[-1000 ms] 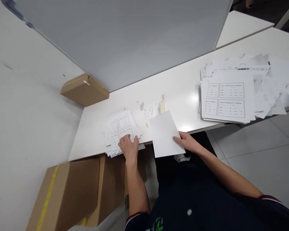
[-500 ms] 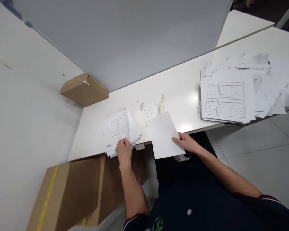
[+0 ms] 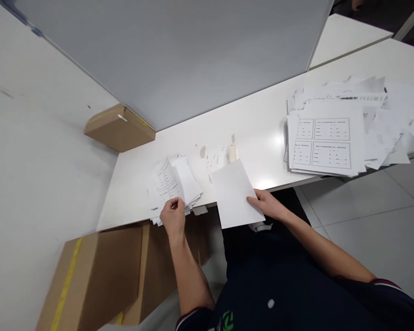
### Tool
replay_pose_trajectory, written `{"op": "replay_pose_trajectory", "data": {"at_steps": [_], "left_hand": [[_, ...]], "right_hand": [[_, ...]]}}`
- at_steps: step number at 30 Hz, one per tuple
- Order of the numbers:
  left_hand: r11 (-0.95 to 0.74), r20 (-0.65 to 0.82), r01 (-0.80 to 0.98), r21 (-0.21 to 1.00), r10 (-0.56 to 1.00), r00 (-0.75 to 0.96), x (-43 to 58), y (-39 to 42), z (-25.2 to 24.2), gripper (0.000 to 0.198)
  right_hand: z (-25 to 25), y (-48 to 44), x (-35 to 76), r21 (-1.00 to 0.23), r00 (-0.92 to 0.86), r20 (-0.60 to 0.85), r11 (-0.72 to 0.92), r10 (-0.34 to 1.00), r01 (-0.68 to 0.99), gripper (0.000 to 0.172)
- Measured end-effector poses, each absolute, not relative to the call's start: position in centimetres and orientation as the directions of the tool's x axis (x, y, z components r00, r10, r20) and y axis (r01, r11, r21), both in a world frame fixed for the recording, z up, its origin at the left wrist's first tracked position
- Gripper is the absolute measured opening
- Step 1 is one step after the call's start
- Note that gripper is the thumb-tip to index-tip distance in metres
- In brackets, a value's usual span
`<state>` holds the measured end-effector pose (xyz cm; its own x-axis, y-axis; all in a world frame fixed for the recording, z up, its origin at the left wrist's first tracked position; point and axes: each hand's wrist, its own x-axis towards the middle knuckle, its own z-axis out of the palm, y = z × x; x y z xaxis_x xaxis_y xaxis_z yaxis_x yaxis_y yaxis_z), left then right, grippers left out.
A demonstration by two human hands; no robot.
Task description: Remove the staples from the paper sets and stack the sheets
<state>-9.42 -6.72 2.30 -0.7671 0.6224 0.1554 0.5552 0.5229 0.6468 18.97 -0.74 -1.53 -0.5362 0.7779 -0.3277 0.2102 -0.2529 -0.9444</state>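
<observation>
The printed sheet (image 3: 167, 181) is white, with thin black frames and small lines of text; it bends upward along its right edge, just beyond the left hand (image 3: 173, 216). That hand pinches the sheet's near right corner between thumb and fingers. Under the sheet, ahead and to the right of the same hand, the loose stack (image 3: 190, 180) shows a plain white upper face and uneven edges, some of them jutting past the table's front edge.

The right hand (image 3: 265, 202) grips a blank sheet (image 3: 235, 195) by its right side, thumb on top; the sheet extends leftward from it, partly over the table edge. Whether more paper lies beneath it cannot be told.

The fingers under this sheet are hidden, and the print near either hand is too small to read. A pale block (image 3: 232, 153) beyond the blank sheet is hard to identify. Far right of the right hand, a large paper pile (image 3: 326, 138) runs toward the picture's edge.

The white table (image 3: 258, 124) bears dark smudges (image 3: 203, 151) ahead of and between the hands. A grey panel (image 3: 179, 59) stands beyond; cardboard boxes (image 3: 115, 271) sit below and left of the left hand, and pale tiled floor (image 3: 376, 248) lies right of the right arm.
</observation>
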Motion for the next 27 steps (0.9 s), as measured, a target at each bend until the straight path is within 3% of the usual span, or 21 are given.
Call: {"op": "replay_pose_trajectory", "data": {"at_steps": [5, 9, 14, 17, 20, 23, 27], "left_hand": [[0.436, 0.289, 0.690, 0.577, 0.681, -0.673, -6.7, -7.3, 2.5, 0.015], [0.181, 0.373, 0.860, 0.477, 0.844, -0.385, -2.8, -7.8, 2.4, 0.009], [-0.083, 0.327, 0.900, 0.428, 0.943, -0.068, 2.4, -8.1, 1.1, 0.009], [-0.149, 0.266, 0.886, 0.440, 0.963, 0.030, 4.6, -8.5, 0.5, 0.010], [-0.190, 0.228, 0.835, 0.516, 0.970, 0.080, 5.3, -8.8, 0.5, 0.007], [-0.131, 0.251, 0.787, 0.602, 0.968, -0.031, 4.2, -8.4, 0.4, 0.022], [0.164, 0.243, 0.636, 0.754, 0.830, -0.503, 0.6, -6.6, -0.2, 0.052]], "right_hand": [[-1.3, -0.8, 18.8, -0.941, -0.537, -0.339, -0.274, 0.772, 0.200, 0.032], [-1.8, -0.9, 18.5, -0.935, -0.526, -0.354, -0.305, 0.773, 0.180, 0.033], [-2.5, -1.3, 17.7, -0.904, -0.505, -0.378, -0.428, 0.776, 0.019, 0.043], [-2.6, -1.5, 17.4, -0.881, -0.528, -0.336, -0.458, 0.780, -0.117, 0.041], [-2.9, -1.6, 17.5, -0.898, -0.497, -0.304, -0.418, 0.813, -0.135, 0.034], [-3.2, -1.6, 17.8, -0.902, -0.496, -0.311, -0.417, 0.811, -0.115, 0.034], [-3.0, -1.7, 18.4, -0.927, -0.509, -0.266, -0.362, 0.819, -0.098, 0.034]]}}
